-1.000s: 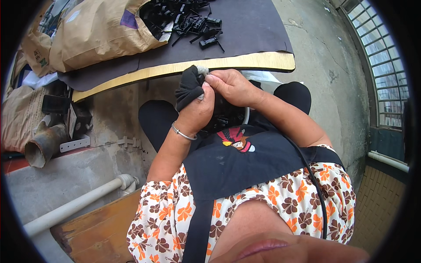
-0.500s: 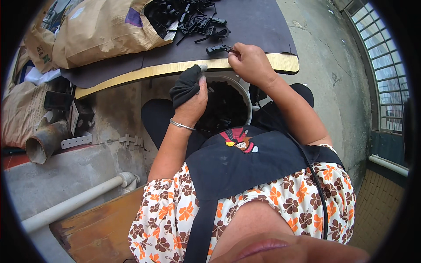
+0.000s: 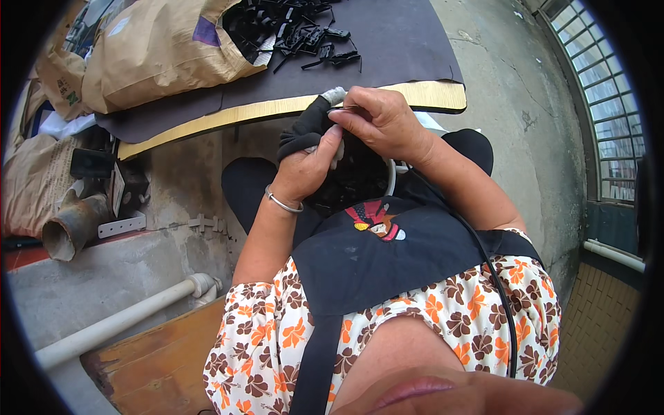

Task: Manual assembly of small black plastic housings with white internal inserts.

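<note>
My left hand [image 3: 311,149] wears a black glove with grey covering on the fingertips, and its thumb is bare. My right hand [image 3: 391,124] is bare, its thumb and index finger pinched against the left fingertips. Fingers hide most of what lies between them; only a thin dark edge shows. Both hands are over a white bucket [image 3: 392,178] holding dark pieces [image 3: 349,187], just off the table's near edge. A pile of black plastic parts [image 3: 311,38] lies on the table [image 3: 401,48], beyond the hands.
A large brown paper sack [image 3: 159,55] lies on the table at the left, its mouth toward the pile. Lower left are a rusty pipe piece [image 3: 66,232] and a white pipe [image 3: 124,321]. A barred window [image 3: 602,97] stands at the right.
My right hand has drawn back from above the table edge to meet my left. The black plastic part it held out is now hidden among the fingers. My left hand has moved slightly right.
</note>
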`<state>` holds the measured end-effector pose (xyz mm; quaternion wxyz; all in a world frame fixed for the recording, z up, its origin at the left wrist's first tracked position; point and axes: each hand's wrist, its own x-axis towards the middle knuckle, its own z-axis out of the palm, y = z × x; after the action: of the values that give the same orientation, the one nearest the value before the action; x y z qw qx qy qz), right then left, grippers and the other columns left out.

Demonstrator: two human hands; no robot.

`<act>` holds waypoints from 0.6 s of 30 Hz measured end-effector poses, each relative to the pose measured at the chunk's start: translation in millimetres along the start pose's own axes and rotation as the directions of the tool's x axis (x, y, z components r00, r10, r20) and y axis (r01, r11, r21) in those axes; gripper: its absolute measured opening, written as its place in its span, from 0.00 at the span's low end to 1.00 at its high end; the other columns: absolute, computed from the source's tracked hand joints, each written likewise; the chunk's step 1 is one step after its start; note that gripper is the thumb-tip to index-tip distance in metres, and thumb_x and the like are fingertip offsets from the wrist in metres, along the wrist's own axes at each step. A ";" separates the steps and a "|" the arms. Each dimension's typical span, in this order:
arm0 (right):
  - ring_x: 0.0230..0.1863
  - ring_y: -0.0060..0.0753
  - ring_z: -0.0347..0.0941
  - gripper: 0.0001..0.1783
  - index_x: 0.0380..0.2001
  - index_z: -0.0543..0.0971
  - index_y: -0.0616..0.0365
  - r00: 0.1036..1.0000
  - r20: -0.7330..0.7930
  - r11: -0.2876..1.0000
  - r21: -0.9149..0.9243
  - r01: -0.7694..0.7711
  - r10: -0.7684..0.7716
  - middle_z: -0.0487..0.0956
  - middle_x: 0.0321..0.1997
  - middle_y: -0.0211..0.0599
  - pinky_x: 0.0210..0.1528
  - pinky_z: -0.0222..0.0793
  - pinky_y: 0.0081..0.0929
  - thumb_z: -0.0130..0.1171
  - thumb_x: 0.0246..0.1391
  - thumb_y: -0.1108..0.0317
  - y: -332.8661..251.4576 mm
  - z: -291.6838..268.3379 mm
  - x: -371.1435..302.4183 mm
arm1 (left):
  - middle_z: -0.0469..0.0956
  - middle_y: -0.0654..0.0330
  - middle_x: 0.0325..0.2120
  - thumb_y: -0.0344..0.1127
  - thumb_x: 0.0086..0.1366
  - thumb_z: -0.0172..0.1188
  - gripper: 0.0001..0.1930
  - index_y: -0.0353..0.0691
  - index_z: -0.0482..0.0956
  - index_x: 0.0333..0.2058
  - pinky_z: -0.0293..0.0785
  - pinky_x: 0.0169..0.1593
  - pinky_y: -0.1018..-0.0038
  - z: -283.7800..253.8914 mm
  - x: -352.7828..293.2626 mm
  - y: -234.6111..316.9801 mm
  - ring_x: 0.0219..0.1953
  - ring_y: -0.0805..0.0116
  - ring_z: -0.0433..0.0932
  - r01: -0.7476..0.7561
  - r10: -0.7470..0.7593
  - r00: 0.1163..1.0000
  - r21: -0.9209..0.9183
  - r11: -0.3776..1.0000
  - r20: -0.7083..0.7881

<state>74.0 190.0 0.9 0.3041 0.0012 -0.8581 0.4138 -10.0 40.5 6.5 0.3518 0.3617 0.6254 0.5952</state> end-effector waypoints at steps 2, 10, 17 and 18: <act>0.18 0.26 0.62 0.11 0.22 0.70 0.60 0.989 0.066 0.990 0.052 -0.134 0.131 0.68 0.17 0.35 0.22 0.60 0.22 0.62 0.49 0.67 -1.4 0.8 1.6 | 0.75 0.59 0.36 0.28 0.61 0.51 0.20 0.31 0.65 0.53 0.70 0.37 0.81 -2.5 6.6 -12.1 0.33 0.78 0.72 -0.196 0.195 0.981 0.158 0.968 0.018; 0.20 0.33 0.63 0.15 0.26 0.72 0.64 0.958 0.257 0.980 0.113 -0.163 0.130 0.70 0.18 0.40 0.26 0.62 0.29 0.49 0.59 0.62 -4.9 -10.5 0.6 | 0.74 0.51 0.43 0.26 0.58 0.50 0.22 0.30 0.64 0.53 0.67 0.50 0.74 2.7 3.2 -7.1 0.42 0.64 0.75 -0.177 0.196 0.977 0.196 0.964 -0.080; 0.28 0.52 0.72 0.16 0.28 0.76 0.63 0.881 0.386 0.957 -0.024 -0.288 0.275 0.75 0.23 0.51 0.32 0.66 0.37 0.49 0.57 0.60 -13.5 -8.8 4.0 | 0.74 0.49 0.43 0.25 0.56 0.50 0.21 0.30 0.67 0.51 0.68 0.50 0.73 2.3 7.6 -10.5 0.44 0.61 0.75 -0.371 0.457 0.889 0.578 0.727 -0.004; 0.26 0.51 0.71 0.15 0.28 0.76 0.63 0.901 0.342 0.955 0.027 -0.294 0.267 0.74 0.22 0.51 0.31 0.66 0.36 0.49 0.57 0.61 -8.4 -3.4 1.0 | 0.75 0.50 0.43 0.25 0.56 0.50 0.21 0.30 0.67 0.51 0.68 0.50 0.73 1.8 8.6 -10.5 0.44 0.60 0.75 -0.387 0.489 0.872 0.646 0.657 0.025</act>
<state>77.0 187.1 9.0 0.0907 -0.0401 -0.8716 0.4801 -13.0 48.6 -4.1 0.0067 0.5525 0.7067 0.4420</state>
